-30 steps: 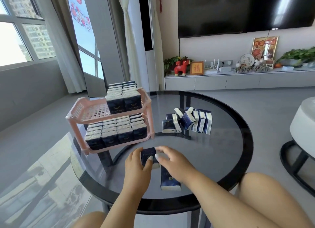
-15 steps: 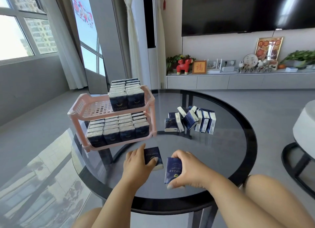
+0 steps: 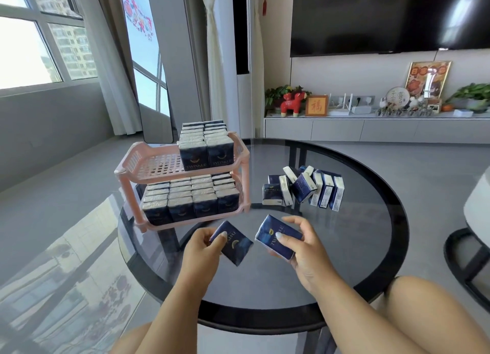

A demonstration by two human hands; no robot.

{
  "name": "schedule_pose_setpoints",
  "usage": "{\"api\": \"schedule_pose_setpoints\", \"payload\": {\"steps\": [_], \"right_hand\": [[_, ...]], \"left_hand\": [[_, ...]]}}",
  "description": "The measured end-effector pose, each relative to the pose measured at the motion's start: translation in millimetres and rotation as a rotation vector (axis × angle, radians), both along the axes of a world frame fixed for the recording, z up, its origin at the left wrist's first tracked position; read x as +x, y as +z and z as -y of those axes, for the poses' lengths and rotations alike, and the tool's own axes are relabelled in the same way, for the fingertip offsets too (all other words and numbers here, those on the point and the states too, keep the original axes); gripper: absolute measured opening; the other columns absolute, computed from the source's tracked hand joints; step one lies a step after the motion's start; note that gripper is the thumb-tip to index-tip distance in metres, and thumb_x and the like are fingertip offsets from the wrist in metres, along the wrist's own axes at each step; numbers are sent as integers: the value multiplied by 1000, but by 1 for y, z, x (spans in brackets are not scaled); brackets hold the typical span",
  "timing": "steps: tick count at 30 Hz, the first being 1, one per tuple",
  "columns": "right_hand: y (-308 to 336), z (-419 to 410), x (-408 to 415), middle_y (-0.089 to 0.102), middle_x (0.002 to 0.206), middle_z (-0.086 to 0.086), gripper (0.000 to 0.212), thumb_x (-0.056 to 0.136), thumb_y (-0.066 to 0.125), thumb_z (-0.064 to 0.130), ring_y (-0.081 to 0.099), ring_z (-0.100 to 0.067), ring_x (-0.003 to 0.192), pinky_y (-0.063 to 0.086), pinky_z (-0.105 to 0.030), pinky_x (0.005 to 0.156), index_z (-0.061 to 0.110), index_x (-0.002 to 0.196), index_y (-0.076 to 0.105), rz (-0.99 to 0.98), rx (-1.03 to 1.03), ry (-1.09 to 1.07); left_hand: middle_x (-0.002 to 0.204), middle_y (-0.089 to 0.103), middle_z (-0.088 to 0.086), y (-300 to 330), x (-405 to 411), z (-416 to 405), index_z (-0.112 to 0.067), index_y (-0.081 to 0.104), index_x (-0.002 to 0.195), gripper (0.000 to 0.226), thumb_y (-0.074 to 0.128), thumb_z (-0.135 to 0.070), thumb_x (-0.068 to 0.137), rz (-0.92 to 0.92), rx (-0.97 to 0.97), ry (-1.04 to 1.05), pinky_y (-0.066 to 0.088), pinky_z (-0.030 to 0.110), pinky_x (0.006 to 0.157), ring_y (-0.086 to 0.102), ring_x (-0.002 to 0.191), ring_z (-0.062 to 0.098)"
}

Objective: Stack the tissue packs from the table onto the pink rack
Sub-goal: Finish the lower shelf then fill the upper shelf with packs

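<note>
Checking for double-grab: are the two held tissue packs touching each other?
Apart. The head view shows dark table between the left hand's pack and the right hand's pack.

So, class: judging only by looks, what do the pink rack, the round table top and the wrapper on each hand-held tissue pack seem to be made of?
Pink rack: likely moulded plastic, matte, with lattice shelves.
Table top: seemingly dark tinted glass; glossy, the legs show through.
Tissue packs: probably thin plastic film, navy with a slight sheen, creased at the ends.
</note>
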State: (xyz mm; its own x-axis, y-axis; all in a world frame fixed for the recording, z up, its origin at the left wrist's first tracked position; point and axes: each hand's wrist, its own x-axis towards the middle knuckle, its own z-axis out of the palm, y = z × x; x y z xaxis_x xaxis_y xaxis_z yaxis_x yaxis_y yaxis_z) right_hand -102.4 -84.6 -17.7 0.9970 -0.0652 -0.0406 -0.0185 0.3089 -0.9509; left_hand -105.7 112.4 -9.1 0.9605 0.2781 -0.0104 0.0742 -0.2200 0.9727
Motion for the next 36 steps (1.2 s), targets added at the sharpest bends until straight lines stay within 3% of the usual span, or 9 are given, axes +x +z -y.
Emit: {"api": "schedule_pose_setpoints", "payload": {"steps": [3,10,14,17,20,26,29,33,36], "right_hand": [[-3,-1,-2,64,84,-7,25,65,72,17,61,-19,74,48,-33,67,16,83,55,21,-35,-18],[-4,-2,-2,48,65,-4,34,54,78,34,49,-14,64,36,-25,60,21,59,47,82,-50,7],[-5,-3,-4,54,71,-6,31,65,79,27,49,-14,65,34,-19,51,20,71,49,93,-87,39],[-4,-3,-4,61,81,-7,27,81,72,11,57,-12,66,35,-23,46,14,100,53,103,-88,42],[-4,-3,-4,64,90,-11,39,84,68,11,64,-19,78,44,-29,51,20,118,52,115,-121,32],[-5,-9,-7,70,101,3,31,88,65,15,65,-12,92,54,-26,69,34,112,59,164,-323,62],[-6,-10,-6,67,107,10,32,87,67,20,62,-6,96,52,-29,85,42,110,59,231,-501,72],[-6,-14,-8,60,106,13,27,89,63,31,59,-2,97,49,-21,85,51,106,59,310,-653,100],[-7,-13,-9,57,112,16,28,93,47,42,55,2,107,44,-21,92,39,117,61,282,-554,96]], "left_hand": [[98,69,15,0,6,-5,-3,62,110,19,51,-8,96,-37,-266,58,53,32,73,66,87,23],[92,63,15,17,0,-2,2,58,92,14,46,-2,99,7,-779,110,48,37,91,62,90,21],[90,58,5,7,1,5,-12,52,112,16,55,-13,96,-10,-468,87,41,28,70,49,74,13],[101,62,2,4,-3,13,-31,44,127,44,56,-5,95,35,-421,-46,37,28,67,48,77,14],[104,67,6,3,-8,19,-30,48,127,50,56,3,91,39,-284,-197,45,30,70,58,85,19],[119,66,8,5,-13,20,-23,54,122,50,50,-16,72,-45,-323,-337,54,34,89,66,105,18],[119,68,2,6,-15,19,-22,53,125,35,61,-17,91,-18,-313,-400,56,28,85,66,108,15],[113,70,-5,0,-14,20,-19,52,127,47,74,-15,85,68,-123,-401,54,23,82,66,105,9],[112,67,-9,-3,-11,17,-32,54,117,46,78,-29,79,87,39,-349,54,31,90,61,111,10]]}}
